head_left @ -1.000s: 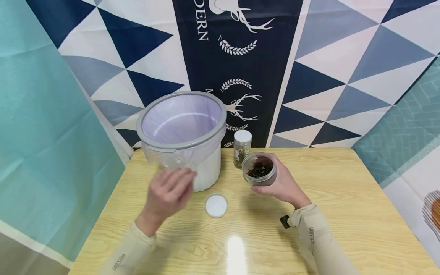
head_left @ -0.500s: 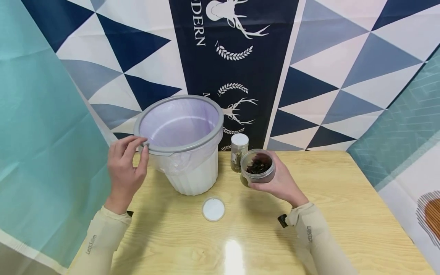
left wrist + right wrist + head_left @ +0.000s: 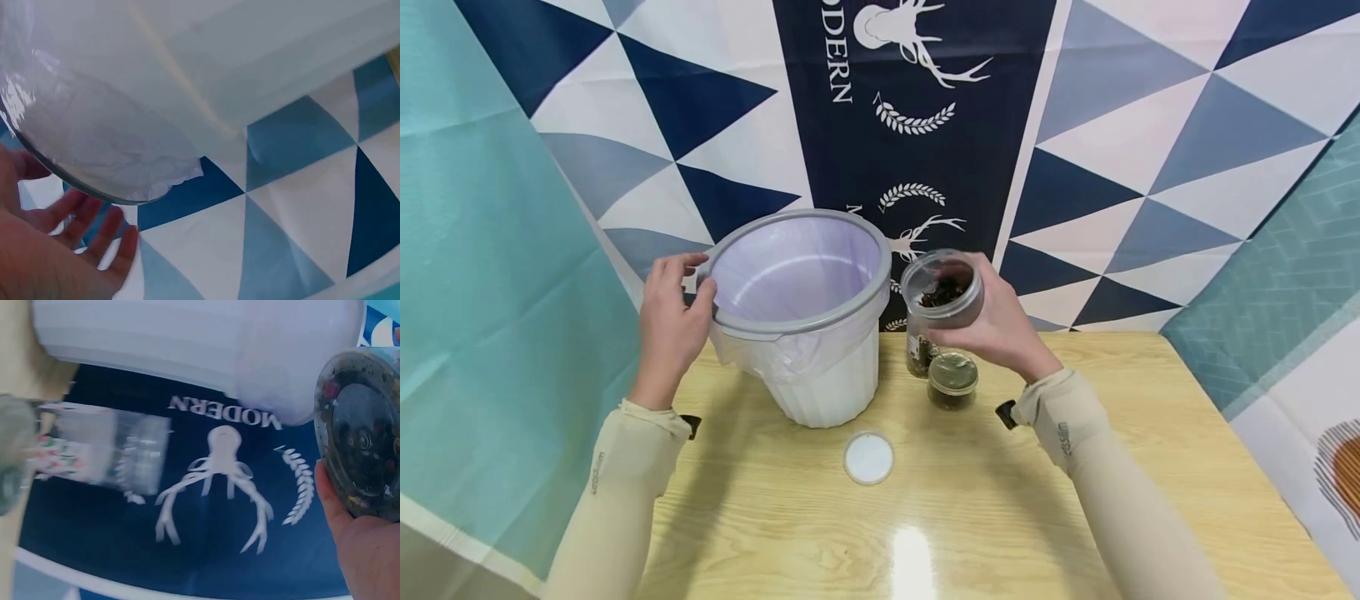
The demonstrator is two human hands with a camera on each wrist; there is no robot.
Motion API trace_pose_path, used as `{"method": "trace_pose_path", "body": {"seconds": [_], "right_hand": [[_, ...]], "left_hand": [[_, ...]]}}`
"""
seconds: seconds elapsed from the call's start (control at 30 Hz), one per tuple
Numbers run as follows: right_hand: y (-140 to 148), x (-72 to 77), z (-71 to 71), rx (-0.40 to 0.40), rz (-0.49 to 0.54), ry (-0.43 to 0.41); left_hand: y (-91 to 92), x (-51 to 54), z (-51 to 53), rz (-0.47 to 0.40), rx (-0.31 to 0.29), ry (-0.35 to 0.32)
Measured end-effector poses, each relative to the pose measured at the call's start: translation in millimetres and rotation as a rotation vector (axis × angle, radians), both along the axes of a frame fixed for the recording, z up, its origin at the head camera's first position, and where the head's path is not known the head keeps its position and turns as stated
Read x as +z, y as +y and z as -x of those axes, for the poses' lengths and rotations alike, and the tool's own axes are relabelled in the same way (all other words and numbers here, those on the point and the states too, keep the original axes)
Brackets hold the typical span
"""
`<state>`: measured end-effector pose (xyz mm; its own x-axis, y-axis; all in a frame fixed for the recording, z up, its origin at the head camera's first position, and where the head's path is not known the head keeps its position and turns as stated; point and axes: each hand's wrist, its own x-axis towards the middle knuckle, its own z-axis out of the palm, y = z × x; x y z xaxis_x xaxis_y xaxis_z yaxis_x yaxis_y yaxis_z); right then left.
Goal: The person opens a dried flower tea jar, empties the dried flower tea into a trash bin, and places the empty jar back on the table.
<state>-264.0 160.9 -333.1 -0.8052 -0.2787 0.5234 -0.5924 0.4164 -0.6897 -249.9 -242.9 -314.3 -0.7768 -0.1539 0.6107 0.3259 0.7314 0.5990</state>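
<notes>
Holding the open jar (image 3: pixel 946 319) up beside the bin (image 3: pixel 827 392), near the back edge of the worktop (image 3: pixel 1000 500), with the grip of the right hand (image 3: pixel 1000 327) curled round its side, probably to leave the mouth clear. With the left hand (image 3: pixel 672 323) at the bin's rim, loosely spread and grasping nothing, perhaps for steadying; cannot tell if touching. With the white lid (image 3: pixel 868 457) well in from that edge.

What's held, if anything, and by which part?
Right hand holds a clear, round plastic jar by its side; left hand is at the grey rim of the round white bin, grip unclear.
</notes>
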Motion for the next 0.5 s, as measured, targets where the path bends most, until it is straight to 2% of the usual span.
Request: {"method": "trace_pose_path", "body": {"seconds": [0.17,0.27,0.37,0.5], "right_hand": [[-15,20.7,9.4,0.032,0.007,0.04],[-22,27.2,13.3,0.047,0.015,0.055],[-27,29.4,15.9,0.054,0.017,0.046],[-32,29.8,20.0,0.047,0.008,0.034]], "left_hand": [[-2.4,9.7,11.2,0.008,0.011,-0.144],[-2.8,16.1,17.6,0.055,0.037,-0.228],[-3.4,22.5,22.3,0.093,0.05,-0.353],[-7.1,29.2,27.5,0.104,0.026,-0.533]]}}
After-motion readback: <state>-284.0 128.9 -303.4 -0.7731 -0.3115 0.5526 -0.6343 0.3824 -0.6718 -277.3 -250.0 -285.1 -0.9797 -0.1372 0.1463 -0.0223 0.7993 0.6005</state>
